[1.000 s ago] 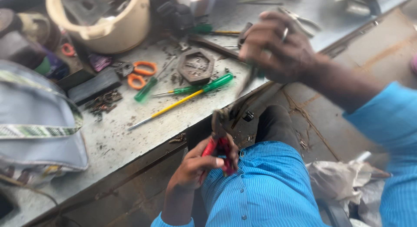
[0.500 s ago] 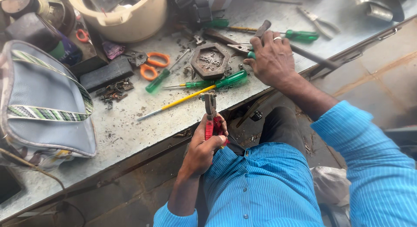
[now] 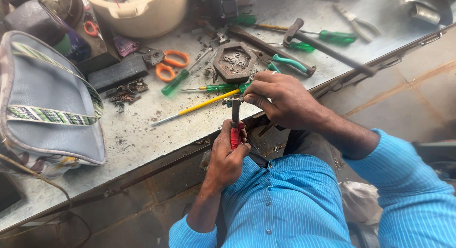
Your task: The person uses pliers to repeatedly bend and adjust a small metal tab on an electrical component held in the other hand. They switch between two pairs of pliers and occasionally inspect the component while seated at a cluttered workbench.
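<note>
Gritty grey workbench (image 3: pixel 142 134) (tool-strewn); left hand (image 3: pixel 228 158) fingers clench red-handled pliers (image 3: pixel 235 127); right hand (image 3: pixel 280 98) pinches tip.

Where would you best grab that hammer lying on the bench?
Grip the hammer along its long dark handle, near the free end at the bench's front edge, coming from above. The head end lies crowded among screwdrivers; the handle end lies clear. Judged from this one view.
</note>
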The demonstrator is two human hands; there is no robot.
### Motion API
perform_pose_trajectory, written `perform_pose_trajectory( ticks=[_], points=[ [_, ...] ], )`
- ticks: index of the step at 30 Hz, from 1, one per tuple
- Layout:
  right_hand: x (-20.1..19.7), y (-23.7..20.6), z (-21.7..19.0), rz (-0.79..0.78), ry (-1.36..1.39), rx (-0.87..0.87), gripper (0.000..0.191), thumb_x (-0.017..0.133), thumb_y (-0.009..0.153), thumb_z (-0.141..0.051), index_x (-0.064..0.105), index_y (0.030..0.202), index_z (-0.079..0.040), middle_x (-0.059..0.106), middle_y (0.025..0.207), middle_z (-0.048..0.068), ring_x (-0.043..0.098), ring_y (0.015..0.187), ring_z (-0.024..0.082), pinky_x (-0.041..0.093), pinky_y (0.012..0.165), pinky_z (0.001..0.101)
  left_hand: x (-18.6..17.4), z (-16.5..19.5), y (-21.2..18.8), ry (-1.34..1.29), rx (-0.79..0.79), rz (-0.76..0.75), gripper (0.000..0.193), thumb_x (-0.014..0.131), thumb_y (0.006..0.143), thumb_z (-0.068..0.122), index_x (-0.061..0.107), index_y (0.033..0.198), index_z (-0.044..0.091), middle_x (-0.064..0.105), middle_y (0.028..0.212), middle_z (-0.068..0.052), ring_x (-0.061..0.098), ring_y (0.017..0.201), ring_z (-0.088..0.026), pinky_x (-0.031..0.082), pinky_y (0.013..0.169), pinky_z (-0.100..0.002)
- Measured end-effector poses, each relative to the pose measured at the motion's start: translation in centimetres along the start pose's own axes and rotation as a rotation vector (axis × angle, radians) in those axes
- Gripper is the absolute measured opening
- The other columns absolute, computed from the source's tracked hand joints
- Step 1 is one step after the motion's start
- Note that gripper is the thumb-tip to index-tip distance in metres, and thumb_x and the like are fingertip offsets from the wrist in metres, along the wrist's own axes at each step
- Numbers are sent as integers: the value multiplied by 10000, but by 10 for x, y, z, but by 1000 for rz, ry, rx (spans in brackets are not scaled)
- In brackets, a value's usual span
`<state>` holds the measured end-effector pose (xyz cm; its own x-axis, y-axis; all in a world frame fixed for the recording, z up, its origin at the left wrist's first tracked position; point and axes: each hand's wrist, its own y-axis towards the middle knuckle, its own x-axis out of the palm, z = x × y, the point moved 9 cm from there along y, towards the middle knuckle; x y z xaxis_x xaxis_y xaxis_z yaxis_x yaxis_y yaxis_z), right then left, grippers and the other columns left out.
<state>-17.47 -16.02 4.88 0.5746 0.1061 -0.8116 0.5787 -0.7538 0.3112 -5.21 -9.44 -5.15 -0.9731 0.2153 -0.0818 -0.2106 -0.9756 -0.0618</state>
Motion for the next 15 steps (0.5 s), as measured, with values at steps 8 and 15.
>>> perform_pose_trajectory(
  ticks=[8,15],
  points=[
    [8,2,-2,3,12,-44,119,705,958,-158,728,976,-42,661,907,79,660,829,230,519,678,398,-4,4,-3,174,-76,33,364,602,816,132,523,1160,44,566,901,-105,615,812,-220,530,742,-405],
    [1,-3,-19,99,-55,-271,126,762,926,-128,700,994,-43,647,924,72,648,860,223,501,700,396,-5,13,-6,209,-57,23,362,597,818,134,522,1160,42,562,889,-104,619,811,-225,529,750,-413]
  ],
)
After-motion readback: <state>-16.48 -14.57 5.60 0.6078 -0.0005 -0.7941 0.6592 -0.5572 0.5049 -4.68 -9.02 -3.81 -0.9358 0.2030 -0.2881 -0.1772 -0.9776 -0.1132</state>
